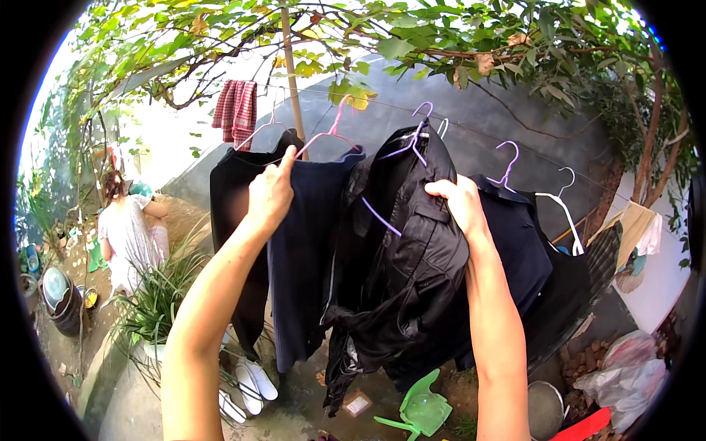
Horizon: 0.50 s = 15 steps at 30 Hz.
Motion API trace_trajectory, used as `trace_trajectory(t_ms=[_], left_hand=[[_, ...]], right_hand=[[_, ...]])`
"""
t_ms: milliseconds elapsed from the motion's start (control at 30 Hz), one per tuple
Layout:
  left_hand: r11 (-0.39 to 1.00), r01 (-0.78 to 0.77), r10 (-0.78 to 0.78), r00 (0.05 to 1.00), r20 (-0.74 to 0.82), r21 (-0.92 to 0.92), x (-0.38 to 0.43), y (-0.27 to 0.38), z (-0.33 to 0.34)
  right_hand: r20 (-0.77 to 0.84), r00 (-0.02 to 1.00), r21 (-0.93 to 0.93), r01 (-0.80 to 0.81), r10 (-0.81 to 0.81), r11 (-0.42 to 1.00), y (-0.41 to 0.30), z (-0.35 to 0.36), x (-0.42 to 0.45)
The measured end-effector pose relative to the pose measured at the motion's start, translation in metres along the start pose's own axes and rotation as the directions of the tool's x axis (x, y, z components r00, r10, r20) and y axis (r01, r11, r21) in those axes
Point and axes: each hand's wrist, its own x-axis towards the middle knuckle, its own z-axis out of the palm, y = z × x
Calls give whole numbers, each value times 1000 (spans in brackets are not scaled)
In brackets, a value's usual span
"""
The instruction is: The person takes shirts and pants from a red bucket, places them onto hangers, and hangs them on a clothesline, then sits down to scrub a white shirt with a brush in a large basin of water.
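Observation:
My left hand [271, 192] is up at the left shoulder of a navy ribbed garment [309, 237], its fingers closed around the top edge by one arm of the pink hanger [334, 130]. My right hand [460, 205] grips the side of a shiny black jacket [427, 237], thumb on the outside. A purple hanger [415, 143] hooks on the line at the jacket's collar, and the jacket hangs bunched and slanted. To the left hangs a black garment [237, 176]; to the right are a dark navy top [510, 242] and a black sleeveless top [562, 281].
A thin clothesline [474, 129] crosses under leafy vines [408, 27], with a red checked cloth [236, 110] on it. Below are white slippers [249, 388], a green plastic dustpan [423, 408] and a metal basin [545, 408]. At left, a person [132, 231] sits beyond a potted plant [157, 303].

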Motion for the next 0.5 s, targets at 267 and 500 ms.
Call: trace_trajectory(t_ms=[267,500], left_hand=[[998,-66,66,997,38,9,1,-6,-5],[917,109,-48,985,163,-385,-7,-8,-13]], right_hand=[[-61,998,-52,0,-3,999,9,15,39],[-107,994,-338,-56,20,939,62,61,37]])
